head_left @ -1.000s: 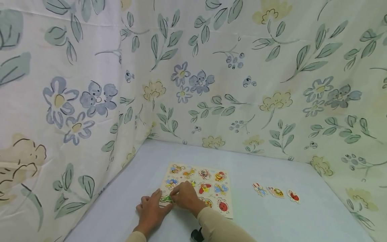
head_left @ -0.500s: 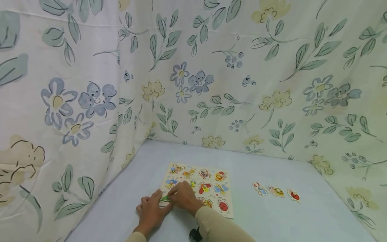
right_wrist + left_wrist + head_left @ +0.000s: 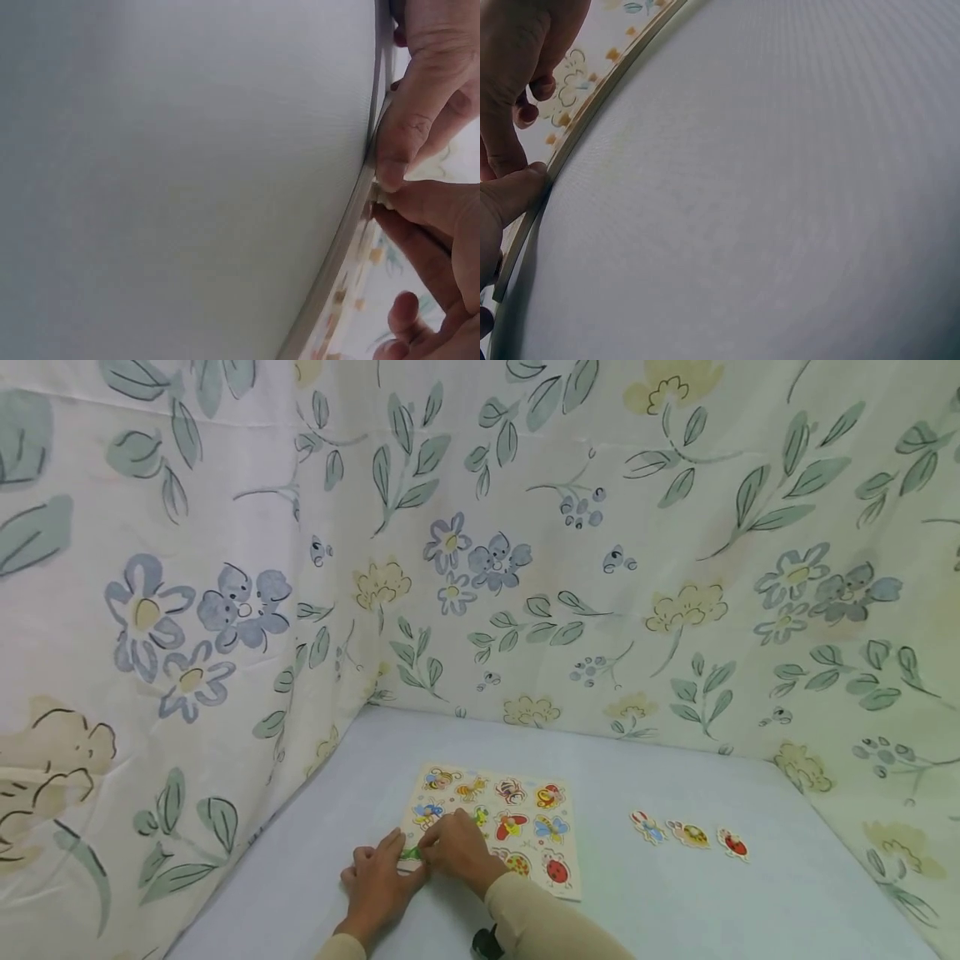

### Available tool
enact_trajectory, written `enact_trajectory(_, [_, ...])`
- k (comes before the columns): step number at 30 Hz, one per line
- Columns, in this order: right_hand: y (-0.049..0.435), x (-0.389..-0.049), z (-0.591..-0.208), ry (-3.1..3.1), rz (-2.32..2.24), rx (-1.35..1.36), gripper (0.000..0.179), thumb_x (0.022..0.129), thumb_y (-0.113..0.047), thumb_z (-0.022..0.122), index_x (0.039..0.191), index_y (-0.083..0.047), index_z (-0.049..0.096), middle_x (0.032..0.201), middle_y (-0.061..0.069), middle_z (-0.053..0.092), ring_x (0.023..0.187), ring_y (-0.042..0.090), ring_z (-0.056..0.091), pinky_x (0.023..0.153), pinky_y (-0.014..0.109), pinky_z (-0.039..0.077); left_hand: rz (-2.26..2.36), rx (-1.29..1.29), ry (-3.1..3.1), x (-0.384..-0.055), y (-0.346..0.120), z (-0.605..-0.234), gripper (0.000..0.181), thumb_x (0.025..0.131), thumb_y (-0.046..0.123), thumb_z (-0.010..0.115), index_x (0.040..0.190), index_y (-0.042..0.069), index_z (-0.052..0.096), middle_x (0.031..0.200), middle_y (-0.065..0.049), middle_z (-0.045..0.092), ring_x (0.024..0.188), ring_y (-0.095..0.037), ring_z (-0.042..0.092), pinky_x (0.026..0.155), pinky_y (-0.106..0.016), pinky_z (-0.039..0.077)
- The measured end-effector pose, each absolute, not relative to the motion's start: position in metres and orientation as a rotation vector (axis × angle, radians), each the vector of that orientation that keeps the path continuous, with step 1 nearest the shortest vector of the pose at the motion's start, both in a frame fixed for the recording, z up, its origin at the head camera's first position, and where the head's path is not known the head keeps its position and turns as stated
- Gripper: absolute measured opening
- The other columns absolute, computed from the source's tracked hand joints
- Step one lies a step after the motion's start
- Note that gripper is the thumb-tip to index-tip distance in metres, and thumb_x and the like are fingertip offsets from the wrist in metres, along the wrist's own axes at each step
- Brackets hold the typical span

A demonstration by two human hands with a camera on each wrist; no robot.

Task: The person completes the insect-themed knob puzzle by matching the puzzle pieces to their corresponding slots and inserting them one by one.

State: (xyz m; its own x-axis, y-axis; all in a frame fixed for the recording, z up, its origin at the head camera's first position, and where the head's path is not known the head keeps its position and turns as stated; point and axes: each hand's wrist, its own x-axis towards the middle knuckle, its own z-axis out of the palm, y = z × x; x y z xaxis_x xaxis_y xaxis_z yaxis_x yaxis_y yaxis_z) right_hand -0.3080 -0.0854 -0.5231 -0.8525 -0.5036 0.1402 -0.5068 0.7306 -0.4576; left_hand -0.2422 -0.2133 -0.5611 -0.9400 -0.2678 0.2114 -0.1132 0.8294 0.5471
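Note:
A wooden puzzle board [image 3: 566, 885] with colourful insects lies flat on the table. At its front left corner my left hand [image 3: 377, 887] grips the board, with the thumb along the front edge [image 3: 526, 180] and the fingers by the left side. My right hand [image 3: 459, 845] pinches a green insect puzzle piece [image 3: 411, 853] over that corner, thumb and forefinger together. Only a strip of the green piece shows between the hands. In the right wrist view, a small pale edge [image 3: 382, 198] sits between the right hand's fingertips [image 3: 401, 199], close to the left thumb.
To the right of the board lie three loose pieces: a blue and red bug [image 3: 647, 827], a snail-like yellow one [image 3: 688, 835] and a ladybird [image 3: 733, 844]. A black object [image 3: 487, 942] shows beside the right sleeve. Floral cloth [image 3: 540, 568] walls the table at the back and sides.
My right hand has shifted slightly over the corner, and less of the green piece shows than a second ago. My left hand keeps its grip on the board.

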Motion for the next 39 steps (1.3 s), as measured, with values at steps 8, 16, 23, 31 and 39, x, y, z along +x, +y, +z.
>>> enact_trajectory(8, [-0.082, -0.305, -0.523, -2.886, 0.697, 0.891, 0.008, 0.081, -0.023, 0.076, 0.088, -0.024, 0.080, 0.083, -0.013, 0.065, 0.082, 0.012, 0.046, 0.072, 0.029, 0.038, -0.800, 0.282, -2.721, -0.241, -0.212, -0.560, 0.071, 0.079, 0.050, 0.074, 0.128, 0.001, 0.060, 0.137, -0.015, 0.052, 0.101, -0.033, 0.040, 0.078, -0.054, 0.026])
enact_trajectory(16, [-0.043, -0.313, -0.516, -2.740, 1.225, 0.889, 0.019, 0.086, -0.023, 0.072, 0.102, -0.013, 0.077, 0.103, -0.007, 0.070, 0.102, 0.015, 0.061, 0.084, 0.038, 0.047, -0.827, 0.248, -2.734, -0.241, -0.212, -0.559, 0.071, 0.076, 0.050, 0.077, 0.126, 0.002, 0.061, 0.138, -0.013, 0.051, 0.101, -0.032, 0.039, 0.078, -0.055, 0.026])
enact_trajectory(23, [0.008, -0.317, -0.499, -2.605, 1.428, 0.760, 0.018, 0.087, -0.028, 0.072, 0.100, -0.016, 0.077, 0.107, -0.003, 0.070, 0.059, 0.011, 0.043, 0.049, 0.028, 0.037, -0.830, 0.280, -2.756, -0.243, -0.214, -0.559, 0.073, 0.074, 0.051, 0.078, 0.127, 0.004, 0.062, 0.138, -0.011, 0.051, 0.101, -0.032, 0.039, 0.078, -0.053, 0.026])
enact_trajectory(31, [0.069, -0.321, -0.485, -2.486, 1.669, 0.508, 0.018, 0.087, -0.026, 0.073, 0.101, -0.016, 0.077, 0.109, -0.003, 0.067, 0.086, 0.021, 0.047, 0.066, 0.035, 0.040, -0.877, 0.298, -2.787, -0.244, -0.216, -0.555, 0.075, 0.073, 0.049, 0.078, 0.130, 0.003, 0.059, 0.141, -0.012, 0.048, 0.100, -0.032, 0.038, 0.078, -0.054, 0.025])
enact_trajectory(39, [0.134, -0.335, -0.488, -2.411, 1.792, 0.255, 0.038, 0.086, -0.036, 0.074, 0.114, -0.011, 0.072, 0.116, 0.004, 0.066, 0.096, 0.025, 0.052, 0.084, 0.044, 0.043, -0.901, 0.272, -2.837, -0.246, -0.218, -0.552, 0.080, 0.074, 0.050, 0.078, 0.136, 0.006, 0.054, 0.146, -0.010, 0.044, 0.101, -0.032, 0.037, 0.080, -0.054, 0.025])
